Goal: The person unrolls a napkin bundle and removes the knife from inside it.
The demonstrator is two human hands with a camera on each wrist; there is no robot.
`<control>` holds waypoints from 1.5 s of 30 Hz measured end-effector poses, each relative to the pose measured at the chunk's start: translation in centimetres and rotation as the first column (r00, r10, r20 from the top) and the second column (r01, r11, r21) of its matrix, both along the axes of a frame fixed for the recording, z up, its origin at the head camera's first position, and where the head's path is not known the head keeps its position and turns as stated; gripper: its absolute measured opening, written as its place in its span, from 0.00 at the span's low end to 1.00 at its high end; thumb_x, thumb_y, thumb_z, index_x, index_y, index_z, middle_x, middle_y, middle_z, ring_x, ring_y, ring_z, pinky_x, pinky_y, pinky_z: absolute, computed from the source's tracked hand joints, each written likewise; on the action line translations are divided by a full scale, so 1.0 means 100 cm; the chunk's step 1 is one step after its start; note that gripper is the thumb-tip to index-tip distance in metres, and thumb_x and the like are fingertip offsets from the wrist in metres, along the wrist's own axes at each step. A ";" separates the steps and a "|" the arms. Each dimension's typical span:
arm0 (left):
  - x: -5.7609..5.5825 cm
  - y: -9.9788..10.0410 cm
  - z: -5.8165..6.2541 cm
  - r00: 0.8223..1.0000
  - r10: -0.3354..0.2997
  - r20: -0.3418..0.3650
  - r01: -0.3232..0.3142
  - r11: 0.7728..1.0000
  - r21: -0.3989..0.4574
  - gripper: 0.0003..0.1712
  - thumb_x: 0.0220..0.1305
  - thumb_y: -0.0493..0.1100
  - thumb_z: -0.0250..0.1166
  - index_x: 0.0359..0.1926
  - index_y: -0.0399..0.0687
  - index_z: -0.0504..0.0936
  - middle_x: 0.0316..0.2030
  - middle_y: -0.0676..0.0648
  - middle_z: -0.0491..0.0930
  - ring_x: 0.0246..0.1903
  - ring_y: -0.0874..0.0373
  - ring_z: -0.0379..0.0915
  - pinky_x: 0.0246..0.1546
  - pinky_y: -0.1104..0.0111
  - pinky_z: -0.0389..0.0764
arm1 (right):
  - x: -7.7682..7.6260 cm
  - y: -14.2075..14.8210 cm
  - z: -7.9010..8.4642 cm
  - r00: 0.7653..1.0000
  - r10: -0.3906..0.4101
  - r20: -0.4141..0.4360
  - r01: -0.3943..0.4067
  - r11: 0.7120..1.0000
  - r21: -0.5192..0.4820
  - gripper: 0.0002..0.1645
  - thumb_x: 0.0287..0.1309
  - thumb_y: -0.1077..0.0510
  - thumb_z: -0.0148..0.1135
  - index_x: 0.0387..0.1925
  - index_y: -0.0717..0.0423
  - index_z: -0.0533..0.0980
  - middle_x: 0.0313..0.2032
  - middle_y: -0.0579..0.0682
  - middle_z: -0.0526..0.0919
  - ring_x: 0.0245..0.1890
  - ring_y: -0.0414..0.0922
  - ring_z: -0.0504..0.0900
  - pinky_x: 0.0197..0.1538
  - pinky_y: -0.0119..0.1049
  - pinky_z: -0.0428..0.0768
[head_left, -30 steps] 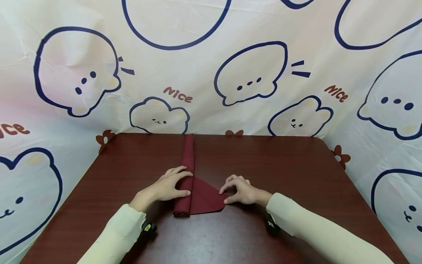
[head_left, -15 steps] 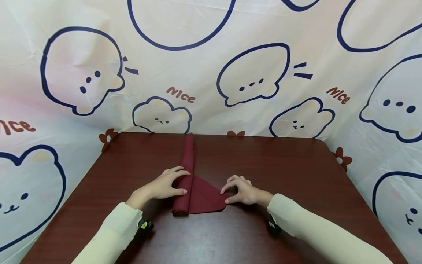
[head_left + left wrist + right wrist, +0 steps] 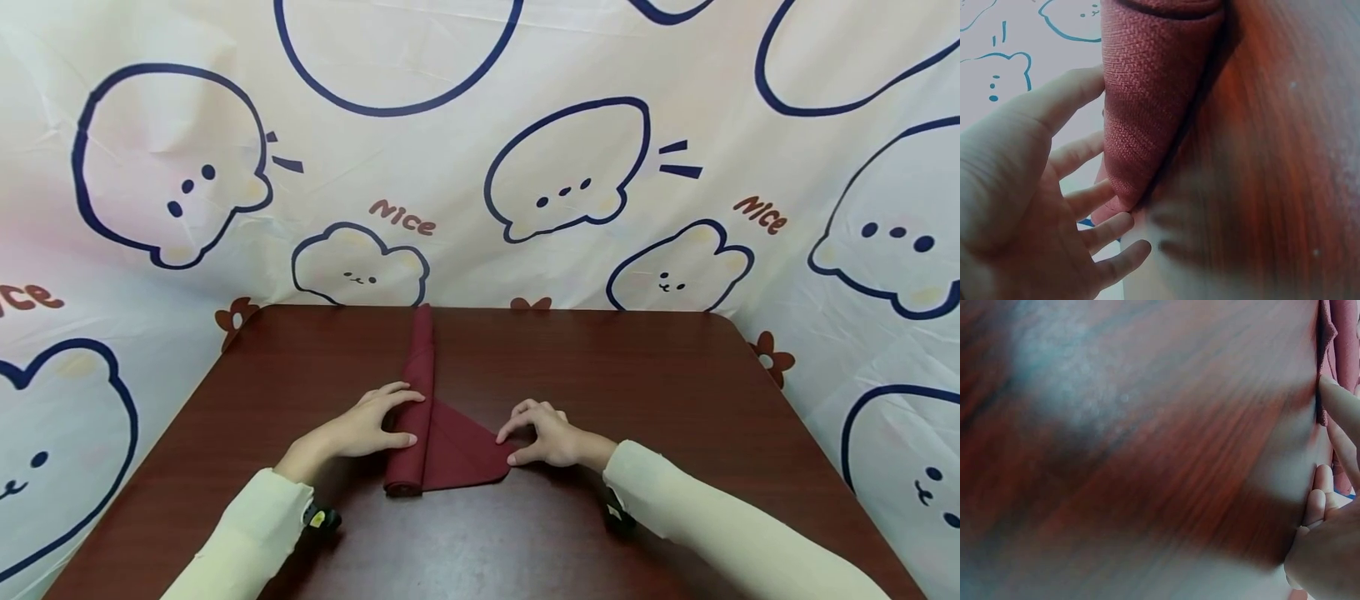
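A dark red cloth (image 3: pixel 408 454) lies partly rolled on the table, its long roll running away from me and a flat pointed flap spreading to the right. My left hand (image 3: pixel 360 425) rests against the left side and top of the roll, thumb near the front end, fingers spread. In the left wrist view those fingers (image 3: pixel 1094 237) look loosely extended along the woven roll (image 3: pixel 1154 94). At the flap's right tip, my right hand (image 3: pixel 551 433) holds the corner between thumb and index finger. The right wrist view shows its thumb (image 3: pixel 1341 409) at the cloth's edge (image 3: pixel 1325 356).
The brown wooden table (image 3: pixel 600 367) has rounded far corners. Behind it and along both sides hangs a pale curtain (image 3: pixel 450 167) with cartoon bear outlines. A dark device (image 3: pixel 321 518) is strapped to the left wrist, and another (image 3: pixel 618 510) to the right.
My left hand has slid slightly left along with the cloth roll. The right hand stays at the flap's tip.
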State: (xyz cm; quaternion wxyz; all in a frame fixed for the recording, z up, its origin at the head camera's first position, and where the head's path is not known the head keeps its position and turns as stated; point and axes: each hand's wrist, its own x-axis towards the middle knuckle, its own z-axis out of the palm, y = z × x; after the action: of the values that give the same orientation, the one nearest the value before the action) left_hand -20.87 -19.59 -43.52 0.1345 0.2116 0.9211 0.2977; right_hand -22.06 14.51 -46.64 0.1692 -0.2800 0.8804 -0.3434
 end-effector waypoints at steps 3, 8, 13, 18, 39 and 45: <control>0.001 0.000 0.001 1.000 0.006 0.008 -0.006 1.000 -0.001 0.37 0.63 0.54 0.70 0.70 0.52 0.71 0.76 0.35 0.57 0.73 0.31 0.50 0.66 0.33 0.61 | 0.001 0.000 -0.001 1.000 0.003 -0.003 -0.003 1.000 -0.002 0.14 0.52 0.54 0.77 0.43 0.40 0.87 0.55 0.49 0.75 0.59 0.52 0.65 0.59 0.60 0.57; 0.000 0.003 0.003 1.000 0.015 -0.012 -0.015 1.000 -0.014 0.37 0.64 0.54 0.69 0.71 0.51 0.70 0.76 0.35 0.57 0.73 0.32 0.49 0.66 0.33 0.61 | 0.001 0.000 -0.001 1.000 0.001 -0.006 -0.001 1.000 -0.003 0.14 0.52 0.54 0.77 0.42 0.40 0.87 0.54 0.49 0.75 0.58 0.52 0.65 0.58 0.60 0.57; -0.002 0.012 0.008 0.998 0.017 -0.056 -0.019 0.999 -0.036 0.36 0.65 0.54 0.68 0.71 0.52 0.70 0.76 0.35 0.57 0.74 0.33 0.49 0.66 0.33 0.62 | -0.001 0.000 0.001 1.000 0.003 -0.008 -0.003 1.000 0.000 0.14 0.53 0.53 0.77 0.43 0.40 0.87 0.55 0.49 0.75 0.59 0.52 0.65 0.58 0.60 0.57; -0.004 0.028 0.010 0.992 -0.020 -0.123 0.008 0.995 -0.097 0.35 0.65 0.55 0.68 0.70 0.54 0.72 0.76 0.36 0.58 0.75 0.34 0.50 0.67 0.33 0.62 | -0.001 0.000 0.004 1.000 -0.001 -0.006 0.001 1.000 0.004 0.14 0.52 0.53 0.77 0.43 0.40 0.87 0.55 0.48 0.75 0.59 0.52 0.65 0.59 0.60 0.58; -0.002 0.025 -0.001 0.985 -0.021 -0.169 -0.011 0.982 -0.189 0.31 0.61 0.57 0.71 0.63 0.54 0.80 0.77 0.39 0.57 0.73 0.35 0.54 0.64 0.33 0.64 | -0.001 0.000 0.000 1.000 -0.003 0.009 0.003 1.000 -0.001 0.14 0.53 0.52 0.77 0.43 0.39 0.87 0.55 0.48 0.75 0.59 0.52 0.65 0.60 0.61 0.57; -0.002 0.021 0.003 0.987 -0.018 -0.158 -0.013 0.981 -0.191 0.31 0.60 0.56 0.71 0.63 0.54 0.79 0.76 0.38 0.58 0.73 0.33 0.54 0.64 0.31 0.62 | -0.001 0.000 0.000 1.000 -0.006 0.005 0.006 1.000 0.006 0.14 0.53 0.52 0.77 0.43 0.39 0.87 0.56 0.48 0.75 0.59 0.52 0.65 0.60 0.61 0.58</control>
State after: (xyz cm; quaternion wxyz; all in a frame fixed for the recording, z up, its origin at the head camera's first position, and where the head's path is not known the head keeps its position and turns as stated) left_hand -21.05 -17.52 -43.22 0.0808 0.2217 0.9530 0.1898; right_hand -22.19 14.53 -46.65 0.1714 -0.2760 0.8818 -0.3418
